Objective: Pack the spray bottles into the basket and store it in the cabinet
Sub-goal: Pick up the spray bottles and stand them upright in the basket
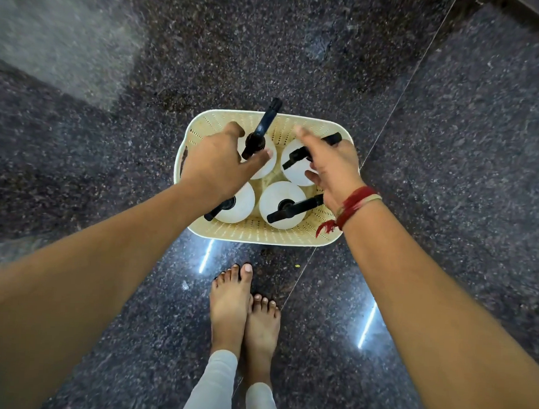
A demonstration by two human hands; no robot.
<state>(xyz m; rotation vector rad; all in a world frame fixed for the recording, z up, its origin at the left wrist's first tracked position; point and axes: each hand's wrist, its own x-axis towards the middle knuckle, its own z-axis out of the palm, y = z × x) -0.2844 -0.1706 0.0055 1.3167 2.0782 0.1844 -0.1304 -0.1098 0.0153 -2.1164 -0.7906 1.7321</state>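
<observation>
A cream perforated basket stands on the dark granite floor just ahead of my feet. Several white spray bottles with black trigger heads stand upright inside it: back left, back right, front left, front right. My left hand hovers over the back-left bottle with fingers spread around its black sprayer, not gripping it. My right hand, with red thread at the wrist, is above the back-right bottle with fingers apart and slightly blurred.
My bare feet stand close to the basket's near side. A thin floor seam runs diagonally past the basket's right side. A dark raised edge shows at the top right corner. Polished floor surrounds the basket.
</observation>
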